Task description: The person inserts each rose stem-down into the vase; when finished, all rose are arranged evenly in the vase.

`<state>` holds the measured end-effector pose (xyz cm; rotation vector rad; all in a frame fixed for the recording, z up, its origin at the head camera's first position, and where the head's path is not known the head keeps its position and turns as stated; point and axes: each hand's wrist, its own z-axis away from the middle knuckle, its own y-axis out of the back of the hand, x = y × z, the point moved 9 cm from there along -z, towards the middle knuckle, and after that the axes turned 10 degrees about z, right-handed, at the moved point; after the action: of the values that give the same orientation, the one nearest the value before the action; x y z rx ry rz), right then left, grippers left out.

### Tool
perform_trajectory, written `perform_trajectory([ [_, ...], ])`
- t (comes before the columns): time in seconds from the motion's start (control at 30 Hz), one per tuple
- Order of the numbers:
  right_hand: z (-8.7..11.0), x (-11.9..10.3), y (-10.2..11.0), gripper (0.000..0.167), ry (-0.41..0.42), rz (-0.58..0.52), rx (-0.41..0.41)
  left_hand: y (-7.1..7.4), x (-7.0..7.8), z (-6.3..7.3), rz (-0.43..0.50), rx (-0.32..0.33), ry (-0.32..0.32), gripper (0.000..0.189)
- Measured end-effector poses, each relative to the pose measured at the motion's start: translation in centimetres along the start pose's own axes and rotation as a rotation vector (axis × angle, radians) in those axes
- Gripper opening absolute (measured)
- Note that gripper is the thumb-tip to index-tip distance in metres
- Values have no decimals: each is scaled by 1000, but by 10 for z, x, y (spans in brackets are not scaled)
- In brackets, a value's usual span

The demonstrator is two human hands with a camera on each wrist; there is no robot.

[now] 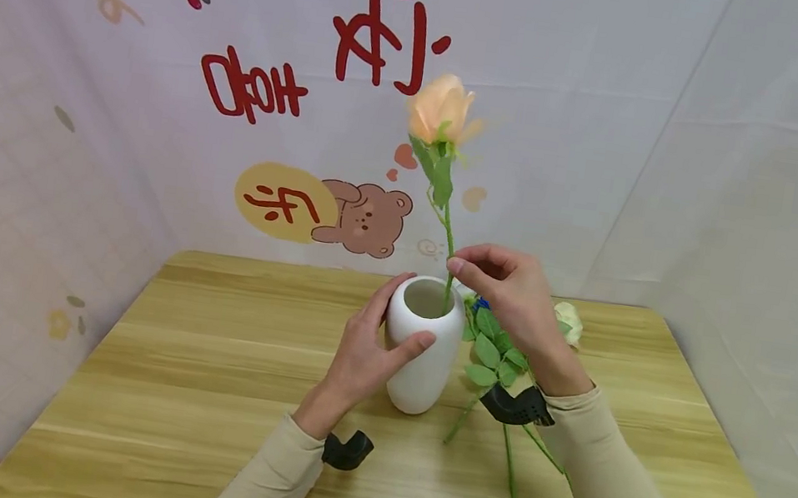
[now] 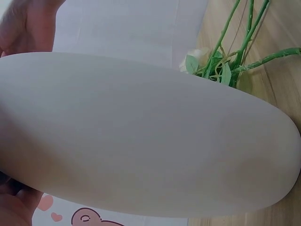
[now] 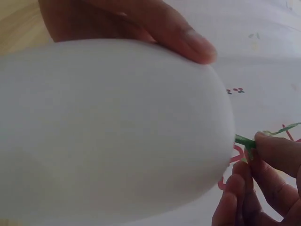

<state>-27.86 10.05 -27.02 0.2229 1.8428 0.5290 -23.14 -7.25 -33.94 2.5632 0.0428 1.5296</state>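
Observation:
A white vase (image 1: 420,361) stands upright on the wooden table. My left hand (image 1: 371,355) grips it around the upper left side, thumb across the front and fingers behind. Between thumb and fingertips my right hand (image 1: 515,289) pinches the green stem of a peach rose (image 1: 441,112). The stem's lower end dips inside the vase mouth, near its right rim, and the bloom is high above. In the right wrist view the pinched stem (image 3: 244,140) shows just beyond the vase's rim. How deep the stem reaches is hidden by the vase wall.
Right of the vase lie more flowers with green leaves (image 1: 495,350) and long stems, partly under my right forearm. A white bloom (image 1: 568,323) and a bit of blue show among them. A printed cloth (image 1: 548,151) hangs behind the wooden table (image 1: 213,393).

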Motion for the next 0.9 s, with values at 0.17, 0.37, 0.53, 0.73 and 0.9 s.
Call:
perform_trajectory([
  [0.17, 2, 7, -11, 28, 16, -32, -21, 1, -2, -1, -13, 6, 3, 86],
  [0.37, 6, 16, -22, 18, 16, 1, -65, 2, -6, 2, -22, 4, 27, 86],
  [0.53, 9, 12, -22, 18, 62, 67, -74, 3, -2, 1, -22, 8, 9, 84],
  [0.73, 16, 19, -15, 22, 48, 64, -71, 1, 0, 1, -21, 7, 25, 90],
  [0.9, 24, 38, -2, 27, -1, 29, -39, -1, -4, 2, -21, 25, 41, 88],
])
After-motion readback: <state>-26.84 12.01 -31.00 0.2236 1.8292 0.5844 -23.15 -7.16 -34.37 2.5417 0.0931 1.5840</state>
